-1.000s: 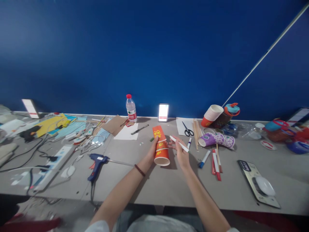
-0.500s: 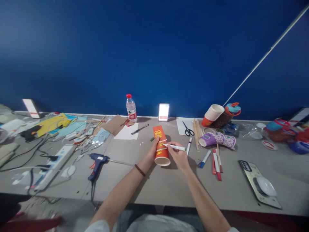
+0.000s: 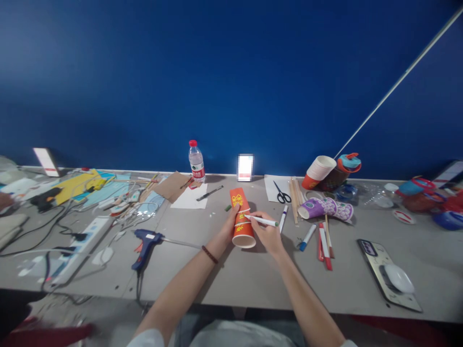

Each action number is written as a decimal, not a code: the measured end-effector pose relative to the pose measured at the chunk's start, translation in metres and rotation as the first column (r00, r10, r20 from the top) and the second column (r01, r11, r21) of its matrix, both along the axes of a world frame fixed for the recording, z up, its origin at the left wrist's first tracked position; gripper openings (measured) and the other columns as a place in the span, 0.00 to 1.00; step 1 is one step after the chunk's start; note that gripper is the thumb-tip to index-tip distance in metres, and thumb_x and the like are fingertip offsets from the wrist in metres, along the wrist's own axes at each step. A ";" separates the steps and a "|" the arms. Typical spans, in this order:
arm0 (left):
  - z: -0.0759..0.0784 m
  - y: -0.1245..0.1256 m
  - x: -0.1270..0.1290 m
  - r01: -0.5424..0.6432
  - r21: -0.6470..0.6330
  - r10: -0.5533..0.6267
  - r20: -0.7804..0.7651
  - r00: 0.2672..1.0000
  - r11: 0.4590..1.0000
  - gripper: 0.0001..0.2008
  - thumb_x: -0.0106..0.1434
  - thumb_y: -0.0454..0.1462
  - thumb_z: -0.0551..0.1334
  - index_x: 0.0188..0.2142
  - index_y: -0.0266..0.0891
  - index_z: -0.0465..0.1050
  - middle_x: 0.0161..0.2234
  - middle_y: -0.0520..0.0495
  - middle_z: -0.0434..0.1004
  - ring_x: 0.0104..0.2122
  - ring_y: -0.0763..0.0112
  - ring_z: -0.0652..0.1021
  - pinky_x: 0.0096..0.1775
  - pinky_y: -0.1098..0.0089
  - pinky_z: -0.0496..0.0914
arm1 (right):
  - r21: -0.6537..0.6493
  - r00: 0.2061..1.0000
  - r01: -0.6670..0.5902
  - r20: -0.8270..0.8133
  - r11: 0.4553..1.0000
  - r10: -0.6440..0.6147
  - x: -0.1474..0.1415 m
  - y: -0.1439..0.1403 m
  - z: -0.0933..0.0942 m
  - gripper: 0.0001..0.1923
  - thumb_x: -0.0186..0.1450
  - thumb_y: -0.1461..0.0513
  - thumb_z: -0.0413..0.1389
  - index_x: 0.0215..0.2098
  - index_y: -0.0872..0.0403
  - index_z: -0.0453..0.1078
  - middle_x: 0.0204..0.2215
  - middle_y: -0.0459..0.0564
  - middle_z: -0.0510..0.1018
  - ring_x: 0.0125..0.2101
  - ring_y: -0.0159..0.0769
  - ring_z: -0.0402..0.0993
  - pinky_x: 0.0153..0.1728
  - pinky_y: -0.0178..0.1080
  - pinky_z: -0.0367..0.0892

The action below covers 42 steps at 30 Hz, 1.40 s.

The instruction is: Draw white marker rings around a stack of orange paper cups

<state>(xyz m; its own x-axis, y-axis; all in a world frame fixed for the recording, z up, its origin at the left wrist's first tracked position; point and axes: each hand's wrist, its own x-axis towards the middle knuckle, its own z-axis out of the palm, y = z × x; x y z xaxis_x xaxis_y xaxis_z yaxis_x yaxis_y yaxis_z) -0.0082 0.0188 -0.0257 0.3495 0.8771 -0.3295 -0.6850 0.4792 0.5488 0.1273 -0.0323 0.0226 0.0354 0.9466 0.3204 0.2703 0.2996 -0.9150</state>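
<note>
The step in hand appears to be marking the outside of an orange paper cup stack [image 3: 240, 220]. The stack is at the centre of the table [image 3: 249, 284], directly in front of the person, with its open mouth turned toward the body and its narrow end pointing away. Whether its underside rests on the table cannot be told.

The left hand [image 3: 229, 225] is closed around the left side of the stack, with the thumb over the printed upper face. The right hand [image 3: 269, 234] grips a white marker [image 3: 263, 221] in a writing hold, on the right side of the stack. The marker's tip points left and reaches the orange wall between two of the pale rims; actual contact, and any line drawn, are too small to confirm. A small green piece [image 3: 227, 208], possibly the marker's cap, lies just beyond the left hand.

The next stroke, as judged from this position, calls for a firm left hold so that the stack does not roll, and light, even pressure on the curved wall. Excess force could dent the paper or let the tip slip over a rim. Reaching another face would require the left hand to rotate the stack.
</note>
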 end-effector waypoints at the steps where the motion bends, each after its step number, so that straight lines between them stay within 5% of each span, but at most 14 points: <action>1: 0.000 0.000 0.000 -0.002 0.005 0.002 0.003 1.000 1.000 0.23 0.56 0.50 0.68 0.42 0.34 0.72 0.30 0.45 0.78 0.28 0.66 0.79 0.38 0.65 0.73 | -0.001 1.000 0.002 0.005 1.000 -0.002 0.000 0.000 0.000 0.10 0.64 0.55 0.55 0.35 0.52 0.74 0.34 0.50 0.81 0.36 0.41 0.78 0.39 0.40 0.73; 42: 0.006 -0.004 0.000 -0.002 0.018 0.002 -0.032 0.999 1.000 0.22 0.57 0.50 0.68 0.42 0.35 0.73 0.30 0.44 0.79 0.29 0.64 0.79 0.38 0.64 0.73 | -0.039 0.998 0.026 -0.055 0.999 -0.028 0.001 -0.001 0.001 0.08 0.63 0.56 0.55 0.30 0.52 0.71 0.28 0.48 0.78 0.31 0.39 0.76 0.33 0.38 0.71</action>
<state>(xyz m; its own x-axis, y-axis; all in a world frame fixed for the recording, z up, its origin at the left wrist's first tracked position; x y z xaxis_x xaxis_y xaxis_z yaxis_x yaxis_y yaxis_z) -0.0087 0.0146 -0.0195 0.3373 0.8837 -0.3245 -0.6681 0.4676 0.5788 0.1282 -0.0335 0.0232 0.0779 0.9565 0.2812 0.2264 0.2577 -0.9393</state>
